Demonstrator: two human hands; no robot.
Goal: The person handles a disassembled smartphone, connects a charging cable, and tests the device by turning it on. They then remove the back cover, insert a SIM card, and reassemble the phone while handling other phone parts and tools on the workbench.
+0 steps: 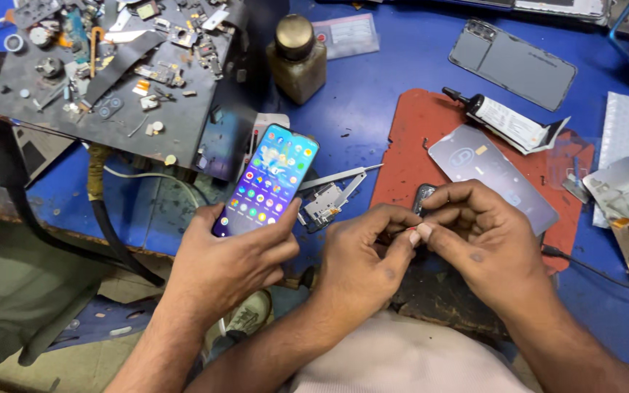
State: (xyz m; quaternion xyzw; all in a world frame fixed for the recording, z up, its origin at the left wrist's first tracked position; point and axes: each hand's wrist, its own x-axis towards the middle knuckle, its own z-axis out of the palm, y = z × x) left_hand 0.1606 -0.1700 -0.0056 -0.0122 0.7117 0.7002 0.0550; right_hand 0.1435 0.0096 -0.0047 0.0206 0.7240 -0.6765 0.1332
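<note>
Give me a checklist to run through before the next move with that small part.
1. Small part pinched between left hand and right hand: ok.
2. Part fully in view: not ok, the fingers hide most of it.
3. Lit phone held off to the side by another person's hand: ok.
4. Glue tube lying apart from the hands: ok.
5. Loose metal frame close beside the left hand: not ok, it could be knocked.
6. Part's orientation: cannot tell.
</note>
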